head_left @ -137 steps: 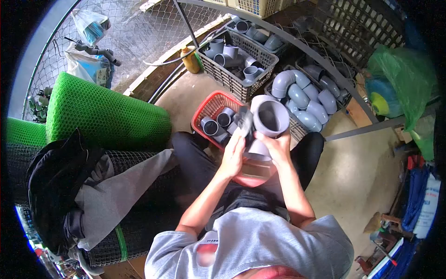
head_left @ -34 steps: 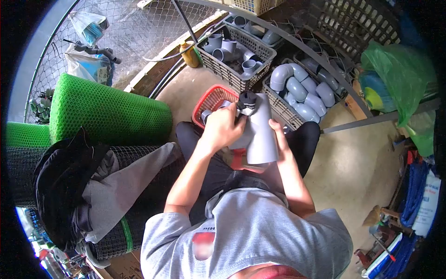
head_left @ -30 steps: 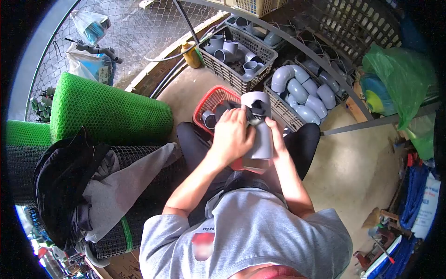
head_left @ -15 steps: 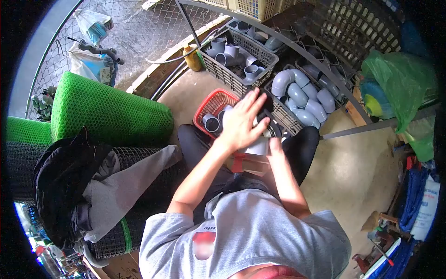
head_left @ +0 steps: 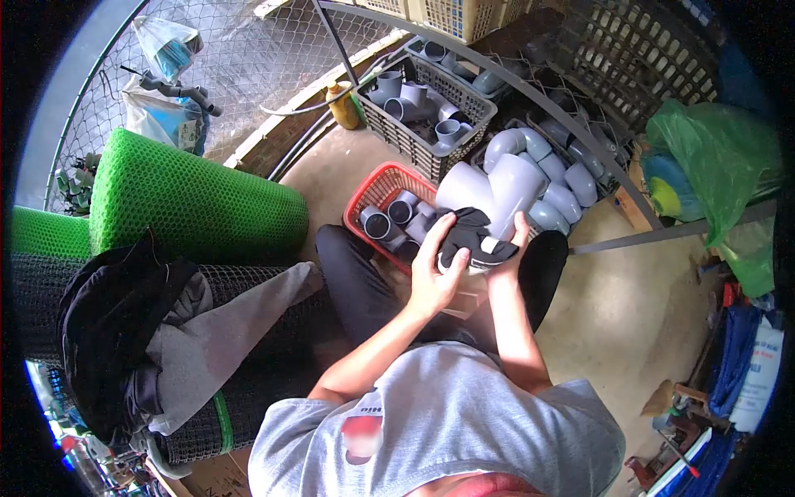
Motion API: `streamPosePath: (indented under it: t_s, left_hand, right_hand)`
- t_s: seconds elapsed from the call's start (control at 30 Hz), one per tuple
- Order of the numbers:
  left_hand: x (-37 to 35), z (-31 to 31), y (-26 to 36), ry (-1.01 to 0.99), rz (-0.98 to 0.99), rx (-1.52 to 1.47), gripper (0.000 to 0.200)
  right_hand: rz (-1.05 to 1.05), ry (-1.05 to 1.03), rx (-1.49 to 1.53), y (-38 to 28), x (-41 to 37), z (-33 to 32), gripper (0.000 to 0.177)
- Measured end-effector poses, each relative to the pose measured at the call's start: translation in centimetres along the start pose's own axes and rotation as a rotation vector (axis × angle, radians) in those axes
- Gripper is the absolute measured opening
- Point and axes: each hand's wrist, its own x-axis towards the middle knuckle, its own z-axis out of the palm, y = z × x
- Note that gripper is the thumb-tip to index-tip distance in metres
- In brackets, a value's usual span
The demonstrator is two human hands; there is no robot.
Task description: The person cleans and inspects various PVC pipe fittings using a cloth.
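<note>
A large grey Y-shaped pipe fitting (head_left: 507,192) is held over my lap, its branches pointing away from me. A crumpled black cloth (head_left: 468,238) with a white patch lies against its near end. My left hand (head_left: 437,269) is closed on the cloth from the left, the thumb on top. From the right, my right hand (head_left: 507,261) wraps the near end of the fitting, fingertips up beside the cloth. The near opening is hidden by cloth and hands. Just beyond my left hand stands a red basket (head_left: 364,186) with several small grey pipe fittings (head_left: 377,224).
Behind stand a dark crate (head_left: 397,137) of grey fittings and several grey elbow fittings (head_left: 584,184). Left are a green mesh roll (head_left: 190,195) and a grey-black garment (head_left: 224,331). A yellow bottle (head_left: 342,106) and a metal bar (head_left: 638,236) are also near.
The fitting has tipped up and away from me, so its Y shape shows. My left hand has gone from spread flat over it to closed on the cloth, nearer my body.
</note>
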Motion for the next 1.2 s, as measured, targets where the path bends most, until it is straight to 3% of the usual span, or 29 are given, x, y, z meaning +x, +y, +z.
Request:
streamPosePath:
  t_s: [0.13, 0.2, 0.27, 0.37, 0.4, 0.5, 0.57, 0.6, 0.67, 0.73, 0.77, 0.87, 0.93, 0.97, 1.0, 1.07, 1.1, 1.13, 1.2]
  left_hand:
    - [-0.3, -0.2, 0.6, 0.062, -0.033, 0.075, 0.059]
    - [0.9, -1.1, 2.1, -0.091, -0.354, 0.032, 0.063]
    - [1.6, -1.3, 0.5, -0.089, -0.412, 0.067, 0.075]
    - [3.3, -2.9, -1.8, -0.319, -0.636, -0.361, 0.075]
    - [3.5, -3.2, -3.3, -0.454, -0.677, -0.631, 0.073]
    - [3.3, -2.1, -2.5, -0.291, -0.594, -0.823, 0.075]
    - [3.3, -1.6, -1.3, -0.265, -0.563, -0.751, 0.075]
    - [3.4, -1.4, -0.9, -0.256, -0.539, -0.691, 0.077]
    - [2.7, -1.0, -0.3, -0.174, -0.508, -0.632, 0.066]
    - [2.2, -1.1, 0.3, -0.280, -0.274, -0.435, 0.053]
    - [2.1, -1.3, 0.7, -0.287, -0.240, -0.363, 0.045]
    - [2.1, -2.6, 2.2, -0.280, -0.251, -0.150, 0.052]
    - [2.4, -4.4, 3.2, -0.345, -0.251, 0.083, 0.039]
    - [2.5, -5.2, 3.3, -0.283, -0.244, 0.096, 0.033]
    - [2.6, -5.6, 3.3, -0.223, -0.236, 0.110, 0.028]
    - [3.4, -5.8, -0.2, 0.070, -0.152, -0.016, 0.026]
    - [4.2, -5.8, -0.6, 0.172, -0.230, -0.174, 0.025]
    - [4.9, -5.3, -1.0, 0.225, -0.255, -0.346, 0.030]
    - [5.7, -3.9, -1.1, 0.213, -0.326, -0.620, 0.036]
  right_hand:
    - [-0.102, -0.005, -0.141, -0.6, -1.4, 1.3, 0.063]
    - [-0.266, -0.064, -0.265, -1.8, -3.4, 3.5, 0.067]
    - [-0.216, -0.050, -0.279, -1.5, -3.0, 1.9, 0.072]
    - [-0.118, -0.190, -0.227, -0.9, -2.5, -0.2, 0.079]
    - [0.069, -0.237, -0.142, -1.5, -3.8, 1.0, 0.081]
    - [0.078, -0.404, -0.124, -2.2, -4.4, 2.6, 0.075]
    - [0.016, -0.201, -0.318, -2.8, -3.3, 3.5, 0.078]
    - [-0.005, -0.208, -0.334, -2.9, -2.0, 2.1, 0.074]
    - [-0.305, -0.297, -0.645, -5.2, -3.1, 4.9, 0.076]
    - [-0.390, -0.422, -0.811, -5.4, -2.1, 3.7, 0.082]
    - [-0.338, -0.377, -0.693, -5.0, -2.0, 3.2, 0.086]
    - [-0.207, -0.395, -0.707, -6.1, -2.8, 3.7, 0.079]
    - [0.002, -0.233, -0.509, -6.3, -4.1, 4.6, 0.071]
    - [0.183, -0.198, -0.325, -5.5, -2.5, 1.5, 0.062]
    - [0.131, -0.272, -0.304, -5.8, -3.9, 3.0, 0.061]
    - [0.095, -0.423, -0.058, -4.1, -2.8, 1.1, 0.066]
    - [0.154, -0.546, 0.116, -3.3, -3.0, 1.3, 0.069]
    - [0.087, -0.686, 0.245, -2.6, -4.2, 3.0, 0.073]
    - [0.195, -0.666, 0.370, -0.3, -2.4, 0.2, 0.074]
